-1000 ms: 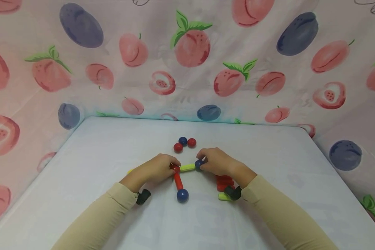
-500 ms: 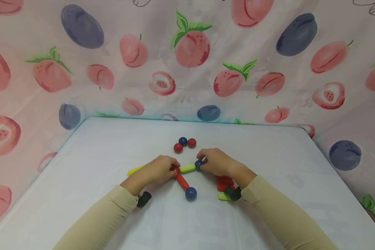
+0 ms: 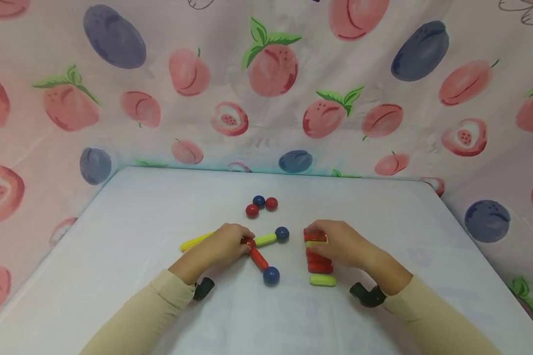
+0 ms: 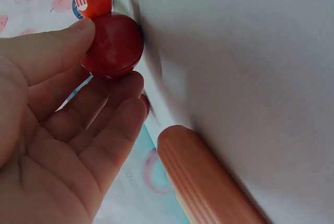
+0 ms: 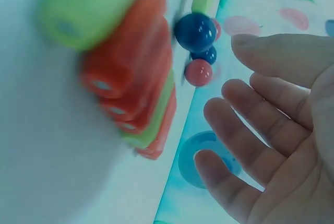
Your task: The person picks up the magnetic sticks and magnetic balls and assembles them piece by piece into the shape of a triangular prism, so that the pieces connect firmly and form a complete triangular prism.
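Note:
My left hand (image 3: 224, 244) pinches a red ball (image 4: 114, 44) between thumb and fingers. A red rod (image 3: 259, 259) runs from that ball to a blue ball (image 3: 271, 276) on the near side. A yellow-green rod (image 3: 265, 239) joins the red ball to a second blue ball (image 3: 282, 234) on the right. Over a row of short red rods (image 3: 320, 267) and yellow-green rods (image 3: 323, 280) hovers my right hand (image 3: 344, 241), partly covering them in the head view. Its fingers are loosely bent and hold nothing in the right wrist view.
Two loose red balls (image 3: 252, 211) and a blue ball (image 3: 259, 201) lie together farther back. Beside my left forearm is a yellow rod (image 3: 195, 241). An orange-looking rod (image 4: 203, 177) shows in the left wrist view. A fruit-patterned cloth (image 3: 275, 123) hangs behind the white table.
My right hand has left the right-hand blue ball and moved right to the row of rods. The red rod with its blue ball has swung to the right. My left hand stays on the red ball.

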A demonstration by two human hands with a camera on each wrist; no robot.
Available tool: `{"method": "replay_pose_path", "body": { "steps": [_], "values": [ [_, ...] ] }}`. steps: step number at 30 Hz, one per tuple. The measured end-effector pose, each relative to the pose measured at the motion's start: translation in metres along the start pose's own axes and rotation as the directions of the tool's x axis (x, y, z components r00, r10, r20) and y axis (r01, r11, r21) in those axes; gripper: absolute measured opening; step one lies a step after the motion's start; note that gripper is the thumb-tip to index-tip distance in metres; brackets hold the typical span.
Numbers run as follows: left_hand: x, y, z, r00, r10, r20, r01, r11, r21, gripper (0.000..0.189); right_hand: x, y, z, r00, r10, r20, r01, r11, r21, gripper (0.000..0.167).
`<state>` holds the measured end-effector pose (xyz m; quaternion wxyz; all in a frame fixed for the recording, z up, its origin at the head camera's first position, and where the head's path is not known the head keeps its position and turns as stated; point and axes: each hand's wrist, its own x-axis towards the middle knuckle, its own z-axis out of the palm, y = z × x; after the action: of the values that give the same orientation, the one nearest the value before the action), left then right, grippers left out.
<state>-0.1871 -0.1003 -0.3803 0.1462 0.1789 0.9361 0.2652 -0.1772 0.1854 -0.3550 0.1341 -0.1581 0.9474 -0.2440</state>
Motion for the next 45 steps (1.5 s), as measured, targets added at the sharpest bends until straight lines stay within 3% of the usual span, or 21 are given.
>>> {"method": "replay_pose_path", "body": {
  "steps": [6, 12, 21, 29, 39, 45],
  "values": [
    [-0.002, 0.002, 0.0, 1.0, 0.01, -0.006, -0.01, 1.0, 0.008, 0.031, -0.038, 0.007, 0.008, 1.0, 0.002, -0.009, -0.002, 0.999, -0.034, 0.039],
    [-0.004, 0.001, 0.001, 1.0, 0.014, -0.018, -0.013, 1.0, 0.013, 0.03, -0.055, 0.008, 0.017, 1.0, 0.006, 0.024, -0.006, 1.0, -0.003, 0.033],
    [-0.003, 0.001, 0.001, 1.0, 0.007, -0.012, -0.007, 1.0, -0.006, 0.032, -0.058, 0.014, 0.027, 0.999, -0.023, 0.047, 0.024, 1.0, -0.018, 0.03],
    [-0.002, 0.0, 0.001, 1.0, 0.005, -0.012, -0.005, 1.0, -0.002, 0.032, -0.058, 0.016, 0.028, 0.991, -0.108, 0.077, 0.109, 0.994, -0.002, 0.027],
    [-0.002, 0.004, 0.0, 1.0, 0.006, -0.017, -0.006, 1.0, 0.005, 0.03, -0.057, 0.015, 0.031, 0.986, -0.119, 0.119, 0.112, 0.991, 0.068, 0.036],
    [-0.002, 0.004, 0.0, 1.0, -0.002, -0.011, 0.002, 1.0, 0.006, 0.03, -0.055, 0.012, 0.034, 0.987, -0.128, 0.096, 0.123, 0.991, 0.052, 0.03]
  ]
}}
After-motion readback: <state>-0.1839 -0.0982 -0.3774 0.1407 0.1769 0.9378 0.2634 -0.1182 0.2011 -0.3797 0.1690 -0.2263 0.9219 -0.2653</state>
